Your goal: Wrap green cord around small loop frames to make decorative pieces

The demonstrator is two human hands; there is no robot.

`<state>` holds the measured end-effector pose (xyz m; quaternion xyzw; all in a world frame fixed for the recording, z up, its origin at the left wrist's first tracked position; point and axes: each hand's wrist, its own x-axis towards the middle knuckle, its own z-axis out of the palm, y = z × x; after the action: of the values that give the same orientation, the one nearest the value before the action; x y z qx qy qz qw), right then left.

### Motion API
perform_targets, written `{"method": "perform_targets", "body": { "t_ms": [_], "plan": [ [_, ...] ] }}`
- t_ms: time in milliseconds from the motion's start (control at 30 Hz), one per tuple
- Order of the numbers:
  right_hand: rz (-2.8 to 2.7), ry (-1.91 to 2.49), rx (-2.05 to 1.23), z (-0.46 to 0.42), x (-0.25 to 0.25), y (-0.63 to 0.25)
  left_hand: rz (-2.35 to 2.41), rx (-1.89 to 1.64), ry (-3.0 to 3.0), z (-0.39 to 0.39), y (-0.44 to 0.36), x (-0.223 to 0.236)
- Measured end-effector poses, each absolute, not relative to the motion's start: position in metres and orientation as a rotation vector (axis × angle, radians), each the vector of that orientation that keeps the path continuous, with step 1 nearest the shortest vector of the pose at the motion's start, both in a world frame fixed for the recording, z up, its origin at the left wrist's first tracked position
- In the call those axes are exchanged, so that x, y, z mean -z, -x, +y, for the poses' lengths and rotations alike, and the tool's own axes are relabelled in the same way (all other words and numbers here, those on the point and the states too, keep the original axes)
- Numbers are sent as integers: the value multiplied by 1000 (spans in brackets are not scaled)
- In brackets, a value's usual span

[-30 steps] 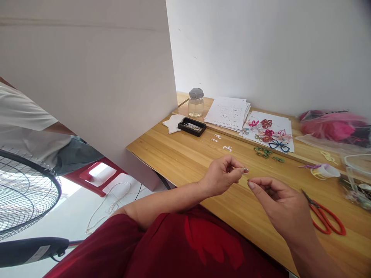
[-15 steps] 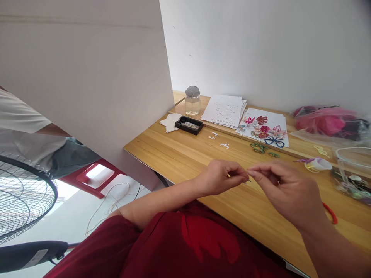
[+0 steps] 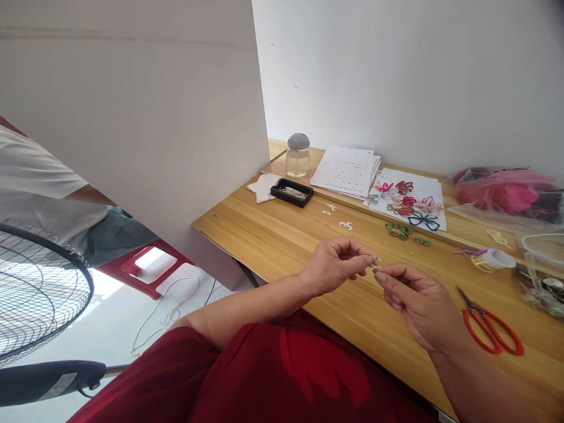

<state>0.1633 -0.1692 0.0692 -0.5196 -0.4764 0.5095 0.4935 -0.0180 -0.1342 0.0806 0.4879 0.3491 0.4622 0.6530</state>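
Observation:
My left hand (image 3: 337,267) is closed in a pinch above the wooden desk, with a tiny whitish piece (image 3: 376,262) showing at its fingertips. What exactly the piece is I cannot make out. Fingertip to fingertip with it, my right hand (image 3: 416,299) pinches too; whatever lies between its thumb and forefinger is too small to name. Red-handled scissors (image 3: 476,308) lie beside my right wrist. Beyond my hands are several small white curved pieces (image 3: 346,225) and some green knotted ornaments (image 3: 399,231).
A black tray (image 3: 288,200) of small parts, a lidded bottle (image 3: 298,163) and stacked papers (image 3: 343,169) stand at the back. Colourful ornaments lie on another sheet (image 3: 434,187). A white spool (image 3: 493,259) and pink bagged material (image 3: 506,191) are right. A fan (image 3: 42,294) and seated person are left.
My right hand has drawn back slightly and lower, uncovering the scissors. A small whitish piece now shows between the fingertips. The camera view has shifted a little.

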Motion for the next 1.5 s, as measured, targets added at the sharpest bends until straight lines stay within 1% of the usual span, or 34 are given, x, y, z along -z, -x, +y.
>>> {"method": "perform_targets", "body": {
  "t_ms": [100, 300, 467, 533, 767, 1033, 1167, 1267, 1367, 1500],
  "plan": [
    [-1201, 1272, -1131, -172, -67, -165, 785, -1038, -1064, -135, 16, -82],
    [-1361, 1413, -747, -186, -79, -159, 752, -1046, -1023, -133, 13, -82],
    [-1634, 1398, -231, -195, -89, -160, 737, -1046, -1031, -129, 8, -83],
    [-1722, 1366, -74, -195, -92, -162, 726, -1045, -1028, -127, 7, -84],
    [-1796, 1309, 110, -186, -89, -169, 709, -1017, -980, -121, 9, -85],
    [-2045, 1025, 531, -171, -88, -165, 809, -1025, -1043, -113, 6, -81],
    [-2068, 1012, 496, -164, -91, -167, 863, -1001, -1298, -110, 7, -78],
    [-1988, 1057, 313, -158, -94, -170, 850, -929, -1400, -108, 8, -78],
    [-1896, 1134, 105, -153, -93, -171, 825, -871, -1386, -108, 8, -81],
    [-1787, 1233, -25, -151, -89, -169, 814, -846, -1285, -107, 5, -85]
  ]
}}
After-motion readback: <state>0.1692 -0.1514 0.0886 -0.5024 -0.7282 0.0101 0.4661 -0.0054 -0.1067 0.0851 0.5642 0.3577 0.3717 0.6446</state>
